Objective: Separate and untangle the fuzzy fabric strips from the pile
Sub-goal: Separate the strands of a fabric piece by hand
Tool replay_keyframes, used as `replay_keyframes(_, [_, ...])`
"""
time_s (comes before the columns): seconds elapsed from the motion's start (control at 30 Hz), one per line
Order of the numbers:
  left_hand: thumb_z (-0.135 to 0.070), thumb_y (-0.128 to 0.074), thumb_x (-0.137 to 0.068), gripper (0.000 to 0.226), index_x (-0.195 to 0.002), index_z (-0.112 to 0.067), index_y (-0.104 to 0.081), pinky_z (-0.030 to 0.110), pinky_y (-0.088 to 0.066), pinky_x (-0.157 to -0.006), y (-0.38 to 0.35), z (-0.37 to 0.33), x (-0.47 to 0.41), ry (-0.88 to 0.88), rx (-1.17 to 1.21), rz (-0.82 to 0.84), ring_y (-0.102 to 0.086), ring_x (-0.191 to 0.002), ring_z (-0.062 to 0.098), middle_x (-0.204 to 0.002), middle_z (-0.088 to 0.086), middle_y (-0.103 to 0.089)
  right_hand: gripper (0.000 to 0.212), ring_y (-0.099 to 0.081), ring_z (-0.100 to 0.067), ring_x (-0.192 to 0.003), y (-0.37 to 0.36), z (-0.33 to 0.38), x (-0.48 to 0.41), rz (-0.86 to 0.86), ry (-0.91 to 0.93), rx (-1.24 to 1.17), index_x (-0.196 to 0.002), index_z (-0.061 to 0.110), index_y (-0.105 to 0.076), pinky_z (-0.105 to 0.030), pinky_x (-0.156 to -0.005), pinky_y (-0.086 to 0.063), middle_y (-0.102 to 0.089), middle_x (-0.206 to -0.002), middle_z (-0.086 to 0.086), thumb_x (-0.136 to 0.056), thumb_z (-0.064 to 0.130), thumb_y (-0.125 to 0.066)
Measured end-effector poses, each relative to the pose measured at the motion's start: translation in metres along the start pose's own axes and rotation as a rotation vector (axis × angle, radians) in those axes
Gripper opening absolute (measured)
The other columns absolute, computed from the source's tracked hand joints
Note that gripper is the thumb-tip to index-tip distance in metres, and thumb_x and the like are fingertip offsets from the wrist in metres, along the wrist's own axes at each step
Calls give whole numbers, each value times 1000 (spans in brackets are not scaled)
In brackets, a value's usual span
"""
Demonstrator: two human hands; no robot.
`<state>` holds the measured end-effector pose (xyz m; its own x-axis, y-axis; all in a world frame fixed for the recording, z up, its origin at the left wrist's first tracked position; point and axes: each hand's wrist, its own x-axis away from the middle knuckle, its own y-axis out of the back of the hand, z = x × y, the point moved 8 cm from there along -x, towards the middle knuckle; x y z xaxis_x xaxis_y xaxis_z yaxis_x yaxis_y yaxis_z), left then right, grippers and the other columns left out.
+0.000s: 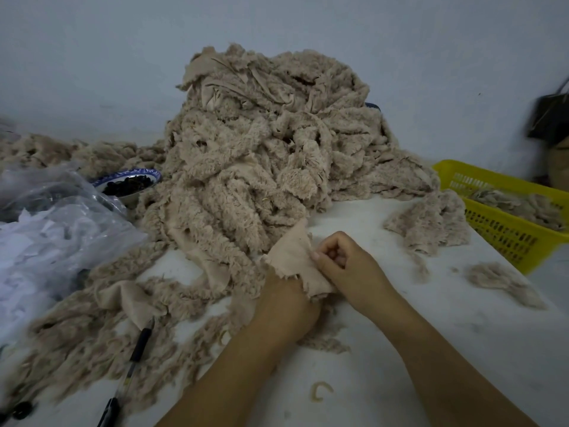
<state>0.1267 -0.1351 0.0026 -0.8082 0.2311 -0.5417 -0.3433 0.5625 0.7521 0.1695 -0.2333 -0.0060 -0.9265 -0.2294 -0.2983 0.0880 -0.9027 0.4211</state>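
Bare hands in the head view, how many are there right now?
2. The left hand lies low in the middle, its fingers hidden under a beige smooth-backed fabric piece; the right hand is right beside it, pinching that piece's edge. No other hand shows.

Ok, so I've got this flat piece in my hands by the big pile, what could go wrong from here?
The fabric piece that your right hand pinches lies against strips trailing from the pile; a hard tug may drag the heap down. The bowl of dark bits sits against the pile's left edge, so shifting strips could tip it. The pen lies among more strips and might get swept off the table.
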Motion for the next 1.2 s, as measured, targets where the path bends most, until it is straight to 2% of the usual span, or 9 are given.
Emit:
replay_keyframes(0.17, [-23,-56,-89,36,-115,-4,-71,36,-31,-110,14,24,3,133,165,-111,-43,-130,29,-134,13,-55,15,-52,2,-55,44,-19,1,-384,-183,-368,-84,22,-52,-18,-47,-42,-57,-76,5,-98,24,-58])
replay_keyframes(0.33, [-19,-72,-86,17,-101,-11,-73,38,-17,-118,12,3,0,-46,82,-44,-15,-150,23,-160,0,-25,19,-60,-9,-63,25,-11,-1,-212,-167,-494,-78,30,-58,-28,-56,-50,-65,-72,6,-97,30,-61])
replay_keyframes(0.4, [-16,-71,-81,15,-95,-15,-75,43,-33,-113,13,-6,0,-90,199,-73,-40,-139,19,-140,-2,-55,17,-61,-11,-65,18,-4,0,-174,-121,-499,-76,33,-60,-26,-58,-51,-65,-72,5,-92,38,-64])
replay_keyframes(0.53, [-24,-59,-93,28,-82,-43,-76,18,-54,-65,16,39,4,528,881,-153,-69,-79,6,-82,-11,-75,51,-62,0,-86,14,0,2,-71,-86,-459,-106,29,-61,-13,-71,-50,-65,-95,18,-79,72,-54])
replay_keyframes(0.73, [-33,-68,-85,16,-90,-23,-80,22,-56,-71,-3,56,5,664,1313,-128,-72,-88,14,-95,3,-76,18,-64,-8,-71,-13,-5,6,133,-190,-241,-81,32,-63,-20,-62,-49,-70,-80,3,-97,37,-58])
replay_keyframes(0.9, [-30,-59,-97,22,-110,-19,-72,21,-51,-73,16,89,6,705,1223,-322,-68,-89,8,-102,-3,-73,22,-55,-12,-49,41,-36,0,-316,-320,-902,-91,12,-60,-23,-45,-44,-60,-59,-3,-103,24,-47])
replay_keyframes(1.0, [-28,-54,-100,20,-95,-26,-74,19,-46,-65,28,108,16,795,991,-415,-65,-75,-2,-90,-11,-75,45,-66,-17,-83,71,-54,-1,-549,-246,-1350,-122,7,-58,-26,-67,-53,-69,-102,-11,-104,44,-42])
replay_keyframes(1.07, [-28,-53,-100,22,-87,-31,-71,17,-44,-59,34,114,20,804,821,-438,-61,-66,-5,-81,-15,-73,50,-68,-21,-96,52,-68,4,-533,-451,-1266,-119,3,-57,-26,-73,-56,-64,-117,-13,-101,48,-45])
replay_keyframes(1.2, [-28,-52,-100,17,-87,-32,-64,18,-45,-62,22,104,16,689,510,-213,-60,-74,2,-80,-15,-67,23,-66,-10,-66,6,-47,-1,-194,-415,-584,-91,9,-66,-18,-59,-53,-70,-84,-5,-101,25,-53])
